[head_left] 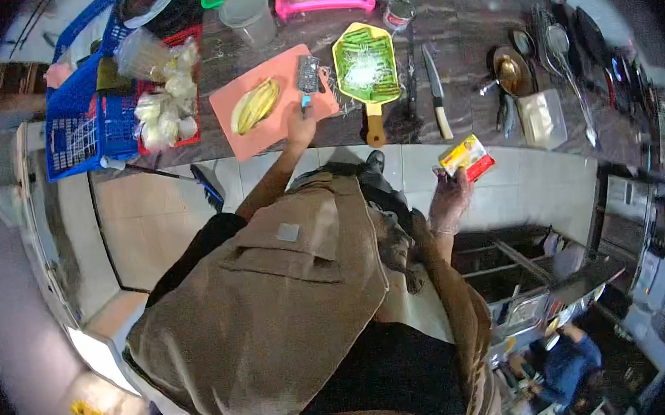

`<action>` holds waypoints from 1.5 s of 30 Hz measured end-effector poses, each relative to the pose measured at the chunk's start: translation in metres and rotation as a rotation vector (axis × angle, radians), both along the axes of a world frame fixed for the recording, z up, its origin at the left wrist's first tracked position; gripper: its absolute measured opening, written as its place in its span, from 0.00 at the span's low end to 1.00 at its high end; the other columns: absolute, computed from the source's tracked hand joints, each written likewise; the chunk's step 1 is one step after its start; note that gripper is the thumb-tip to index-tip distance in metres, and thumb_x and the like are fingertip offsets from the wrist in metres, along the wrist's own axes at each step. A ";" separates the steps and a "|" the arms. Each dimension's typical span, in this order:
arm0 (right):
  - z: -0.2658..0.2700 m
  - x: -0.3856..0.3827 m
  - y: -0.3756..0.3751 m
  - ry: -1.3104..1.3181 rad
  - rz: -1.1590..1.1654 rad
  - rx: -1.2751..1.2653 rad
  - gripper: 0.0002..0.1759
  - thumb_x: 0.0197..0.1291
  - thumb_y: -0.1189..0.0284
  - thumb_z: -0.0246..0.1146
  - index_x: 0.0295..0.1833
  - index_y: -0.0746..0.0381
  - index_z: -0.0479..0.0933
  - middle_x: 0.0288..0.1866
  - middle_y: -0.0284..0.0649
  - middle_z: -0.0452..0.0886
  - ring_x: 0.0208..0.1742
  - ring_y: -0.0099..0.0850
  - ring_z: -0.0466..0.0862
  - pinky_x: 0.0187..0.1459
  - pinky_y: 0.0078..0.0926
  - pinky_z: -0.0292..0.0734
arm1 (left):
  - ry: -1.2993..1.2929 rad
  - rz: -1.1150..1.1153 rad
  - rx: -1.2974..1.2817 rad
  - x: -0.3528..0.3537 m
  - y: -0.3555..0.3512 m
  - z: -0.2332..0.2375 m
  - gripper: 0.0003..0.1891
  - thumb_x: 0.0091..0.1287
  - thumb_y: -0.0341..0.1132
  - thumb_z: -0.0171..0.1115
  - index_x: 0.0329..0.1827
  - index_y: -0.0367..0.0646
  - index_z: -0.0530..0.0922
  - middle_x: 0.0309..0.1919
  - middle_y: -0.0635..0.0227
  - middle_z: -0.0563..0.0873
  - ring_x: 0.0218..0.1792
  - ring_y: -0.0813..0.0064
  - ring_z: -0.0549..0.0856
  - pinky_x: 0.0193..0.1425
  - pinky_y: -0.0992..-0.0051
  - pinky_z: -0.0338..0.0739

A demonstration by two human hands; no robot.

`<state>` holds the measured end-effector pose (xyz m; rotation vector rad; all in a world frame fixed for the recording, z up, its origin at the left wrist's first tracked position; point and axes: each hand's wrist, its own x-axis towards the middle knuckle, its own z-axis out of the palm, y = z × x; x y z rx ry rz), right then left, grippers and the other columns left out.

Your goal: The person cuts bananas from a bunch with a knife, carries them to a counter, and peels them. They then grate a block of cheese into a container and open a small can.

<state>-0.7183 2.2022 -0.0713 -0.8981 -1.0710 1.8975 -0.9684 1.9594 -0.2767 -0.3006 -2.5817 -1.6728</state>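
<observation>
My left hand (301,128) is closed on the blue handle of a small metal grater (308,77), which lies over the right part of a pink cutting board (243,140). Bananas (257,106), apparently on a leaf or peel, rest on the same board. In a clear plastic glove, my right hand (450,197) grips a yellow and red packet (467,158) off the counter's front edge. Between the hands, farther back, stands a yellow-green dish with a wooden-coloured handle (374,125). Green strips (366,50) fill it, with white shreds on top.
A knife (436,92) lies right of the dish. Beyond it are a metal bowl (512,72), a plastic tub (542,119) and several ladles. Blue baskets (74,143) and a red basket (194,85) with bagged items stand left. Another person (568,365) is at lower right.
</observation>
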 end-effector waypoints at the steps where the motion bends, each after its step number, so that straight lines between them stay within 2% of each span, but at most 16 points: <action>1: -0.008 -0.007 0.014 0.030 0.064 -0.002 0.23 0.66 0.68 0.58 0.63 0.66 0.67 0.55 0.44 0.78 0.52 0.35 0.79 0.49 0.38 0.80 | -0.010 0.078 -0.180 0.002 0.005 0.004 0.19 0.71 0.49 0.51 0.45 0.39 0.77 0.37 0.42 0.82 0.33 0.46 0.82 0.35 0.54 0.74; 6: 0.041 -0.051 0.045 0.148 0.288 -0.094 0.24 0.62 0.68 0.63 0.61 0.65 0.69 0.52 0.43 0.79 0.49 0.34 0.81 0.48 0.34 0.79 | 0.113 0.114 -0.398 0.003 0.016 0.044 0.33 0.69 0.59 0.50 0.53 0.31 0.72 0.43 0.39 0.78 0.43 0.40 0.79 0.49 0.51 0.74; 8: 0.011 -0.051 0.076 -0.030 0.381 -0.038 0.25 0.61 0.70 0.65 0.62 0.64 0.69 0.52 0.42 0.79 0.50 0.32 0.81 0.48 0.32 0.78 | 0.165 0.402 -0.806 0.018 0.030 0.052 0.34 0.66 0.58 0.55 0.53 0.27 0.70 0.46 0.35 0.76 0.45 0.40 0.78 0.50 0.49 0.73; 10: 0.003 -0.052 0.083 0.037 0.332 -0.151 0.24 0.60 0.71 0.66 0.61 0.63 0.70 0.50 0.39 0.79 0.49 0.28 0.80 0.47 0.28 0.77 | 0.190 0.319 -0.739 0.023 0.033 0.071 0.32 0.64 0.52 0.60 0.53 0.26 0.70 0.46 0.33 0.74 0.45 0.39 0.77 0.49 0.47 0.72; 12: 0.011 -0.061 0.093 -0.056 0.476 0.012 0.21 0.61 0.72 0.66 0.58 0.63 0.72 0.49 0.35 0.79 0.47 0.23 0.78 0.48 0.24 0.74 | 0.344 0.204 -0.113 0.026 0.047 0.084 0.26 0.66 0.45 0.60 0.54 0.28 0.70 0.48 0.39 0.74 0.45 0.40 0.77 0.50 0.49 0.72; 13: 0.043 -0.075 0.090 -0.108 0.574 0.213 0.18 0.61 0.73 0.66 0.56 0.63 0.73 0.47 0.33 0.79 0.46 0.20 0.76 0.48 0.21 0.72 | 0.173 0.041 -0.073 0.026 0.050 0.080 0.21 0.68 0.40 0.59 0.56 0.32 0.71 0.50 0.47 0.75 0.47 0.48 0.77 0.54 0.57 0.72; 15: 0.053 -0.079 0.094 -0.168 0.660 0.413 0.17 0.60 0.73 0.67 0.53 0.64 0.74 0.46 0.34 0.78 0.45 0.23 0.76 0.49 0.22 0.72 | -0.353 -0.228 0.079 0.043 0.093 0.216 0.20 0.68 0.36 0.59 0.59 0.36 0.71 0.51 0.52 0.75 0.52 0.57 0.77 0.57 0.63 0.70; 17: 0.072 -0.089 0.097 -0.201 0.693 0.536 0.18 0.58 0.72 0.69 0.51 0.65 0.75 0.45 0.35 0.77 0.43 0.25 0.76 0.47 0.24 0.73 | 0.063 -0.281 0.144 0.056 0.128 0.259 0.22 0.67 0.39 0.63 0.61 0.39 0.71 0.54 0.57 0.76 0.52 0.61 0.78 0.57 0.65 0.72; 19: 0.078 -0.095 0.105 -0.176 0.763 0.912 0.20 0.54 0.73 0.72 0.51 0.65 0.75 0.43 0.38 0.78 0.42 0.30 0.78 0.47 0.27 0.74 | 0.209 -0.350 0.067 0.057 0.147 0.304 0.22 0.66 0.39 0.64 0.60 0.40 0.72 0.53 0.57 0.77 0.52 0.59 0.79 0.57 0.65 0.73; 21: 0.089 -0.102 0.113 -0.115 0.875 0.931 0.21 0.53 0.73 0.72 0.51 0.66 0.75 0.43 0.41 0.79 0.42 0.32 0.79 0.47 0.28 0.74 | 0.265 -0.526 0.009 0.057 0.155 0.337 0.19 0.62 0.38 0.68 0.53 0.40 0.77 0.48 0.57 0.80 0.52 0.58 0.80 0.55 0.66 0.74; 26: 0.095 -0.099 0.132 -0.037 1.173 0.799 0.20 0.51 0.72 0.72 0.48 0.66 0.77 0.40 0.44 0.80 0.41 0.36 0.80 0.45 0.32 0.76 | 0.174 -0.688 -0.032 0.061 0.156 0.344 0.14 0.62 0.37 0.67 0.46 0.38 0.79 0.43 0.59 0.81 0.45 0.60 0.82 0.50 0.67 0.76; 27: 0.095 -0.097 0.141 -0.035 1.150 1.061 0.20 0.50 0.72 0.72 0.48 0.66 0.76 0.41 0.45 0.80 0.42 0.37 0.81 0.46 0.33 0.76 | 0.131 -0.719 -0.075 0.065 0.156 0.342 0.13 0.64 0.37 0.66 0.45 0.38 0.78 0.41 0.59 0.81 0.44 0.59 0.82 0.49 0.67 0.76; 32: 0.080 -0.079 0.151 -0.140 1.206 0.950 0.21 0.52 0.70 0.72 0.51 0.65 0.77 0.47 0.44 0.80 0.50 0.35 0.80 0.54 0.32 0.73 | 0.076 -0.802 -0.101 0.075 0.163 0.323 0.12 0.69 0.38 0.58 0.41 0.36 0.76 0.38 0.58 0.80 0.41 0.57 0.81 0.44 0.65 0.75; 38: 0.077 -0.064 0.157 -0.278 1.254 0.600 0.28 0.53 0.64 0.74 0.57 0.65 0.75 0.51 0.45 0.79 0.57 0.35 0.77 0.59 0.32 0.71 | -0.029 -0.601 0.021 0.094 0.176 0.308 0.05 0.67 0.29 0.59 0.38 0.36 0.76 0.27 0.60 0.81 0.29 0.70 0.81 0.34 0.72 0.73; 41: 0.084 -0.071 0.158 -0.297 1.377 0.706 0.30 0.53 0.62 0.74 0.57 0.66 0.75 0.53 0.47 0.79 0.59 0.35 0.77 0.60 0.30 0.71 | -0.199 -0.555 0.041 0.098 0.171 0.290 0.06 0.68 0.30 0.61 0.37 0.37 0.76 0.25 0.66 0.80 0.27 0.84 0.75 0.31 0.77 0.70; 45: 0.037 -0.064 0.159 -0.221 1.290 0.938 0.31 0.52 0.65 0.75 0.60 0.66 0.74 0.56 0.46 0.76 0.54 0.32 0.78 0.58 0.31 0.76 | -0.187 -0.451 0.124 0.109 0.160 0.256 0.06 0.68 0.31 0.60 0.37 0.37 0.76 0.26 0.68 0.79 0.28 0.84 0.75 0.31 0.77 0.70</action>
